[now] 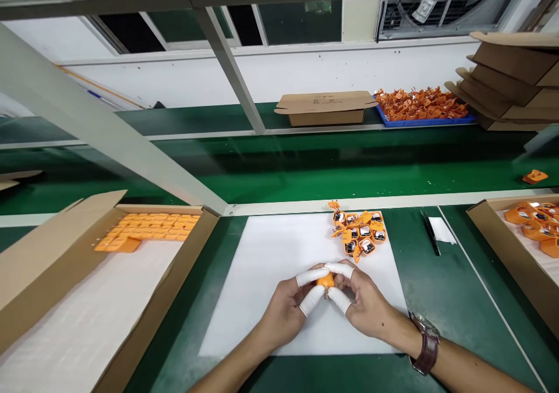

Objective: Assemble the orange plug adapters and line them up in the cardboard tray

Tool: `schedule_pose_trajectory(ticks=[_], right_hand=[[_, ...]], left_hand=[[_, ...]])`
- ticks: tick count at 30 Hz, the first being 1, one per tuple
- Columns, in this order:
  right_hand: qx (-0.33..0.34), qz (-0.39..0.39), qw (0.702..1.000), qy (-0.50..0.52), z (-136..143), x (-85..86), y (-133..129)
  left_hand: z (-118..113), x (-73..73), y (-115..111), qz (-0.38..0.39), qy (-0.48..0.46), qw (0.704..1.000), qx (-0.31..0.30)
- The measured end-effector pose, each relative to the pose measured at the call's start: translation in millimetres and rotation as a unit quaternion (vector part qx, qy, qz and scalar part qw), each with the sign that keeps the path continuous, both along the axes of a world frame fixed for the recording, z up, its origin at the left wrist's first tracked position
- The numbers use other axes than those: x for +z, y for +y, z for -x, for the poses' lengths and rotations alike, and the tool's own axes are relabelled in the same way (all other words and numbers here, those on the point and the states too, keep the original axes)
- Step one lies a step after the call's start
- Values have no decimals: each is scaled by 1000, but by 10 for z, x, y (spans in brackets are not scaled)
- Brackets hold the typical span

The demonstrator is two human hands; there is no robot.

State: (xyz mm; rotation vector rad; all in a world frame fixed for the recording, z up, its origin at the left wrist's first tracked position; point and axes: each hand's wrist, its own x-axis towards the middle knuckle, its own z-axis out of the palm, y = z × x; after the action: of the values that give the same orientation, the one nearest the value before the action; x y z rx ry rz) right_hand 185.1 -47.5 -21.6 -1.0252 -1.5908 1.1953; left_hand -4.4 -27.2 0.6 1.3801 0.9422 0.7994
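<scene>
orange case (325, 280) pinched at the fingertips above a white sheet (244, 288) on a green tabletop (174, 335): a worker's left grip (286, 308) and right grip (369, 303) both grasp the one piece, thumbs and forefingers capped in white finger covers (312, 276). a small bit shows at the case's near edge, too fine to make out. just beyond, a cluster of open cases (364, 232) sits at the sheet's far right corner, dark and pale insides on view and orange flaps sticking out. at left, tidy rows of smooth cases (152, 227) fill the far end of an open carton (171, 282); at right, a second carton (513, 253) holds looser orange pieces (537, 221). between sheet and second carton, a slim black tool (431, 234) lies beside a white scrap (442, 230).

the step in hand appears to be pressing the case shut, judging by fingers set on both sides of it. the next move seems to call for even pressure from both thumbs, the case kept square, and a look along that near edge before either grip lets go.
</scene>
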Motion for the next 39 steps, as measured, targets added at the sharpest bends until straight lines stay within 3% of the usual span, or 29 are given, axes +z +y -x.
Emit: schedule_pose_trajectory(ticks=[5,9,14,16,18,21,24,27,29,32,35,39], right_hand=[[-3,16,999,46,-2,-30,15],[-13,44,996,79,11,-35,16],[-6,66,996,53,-2,-10,1],[1,55,998,34,-15,-18,-6],[0,30,1000,8,-28,-20,-14],[0,-26,999,-32,-37,21,-34],[35,-78,994,-72,-41,101,-61],[60,-113,987,-102,-47,158,-89],[66,-121,984,-109,-45,188,-104],[88,-91,989,-73,-33,302,-125],[141,-10,989,39,-34,567,-169],[202,54,962,176,-111,955,-273]], left_hand=[[5,-45,-10,-19,9,1000,2],[87,-35,-20,-123,42,991,17],[134,-53,-11,-276,104,955,19],[119,-68,-8,-294,108,949,32],[112,-53,8,-251,91,962,50],[155,45,79,-67,7,994,91],[238,167,195,110,-116,979,129],[303,193,285,143,-173,963,150],[323,135,307,97,-136,974,153],[320,-11,289,-9,-4,989,147],[295,-122,252,-93,120,981,120],[278,-147,242,-175,210,958,86]])
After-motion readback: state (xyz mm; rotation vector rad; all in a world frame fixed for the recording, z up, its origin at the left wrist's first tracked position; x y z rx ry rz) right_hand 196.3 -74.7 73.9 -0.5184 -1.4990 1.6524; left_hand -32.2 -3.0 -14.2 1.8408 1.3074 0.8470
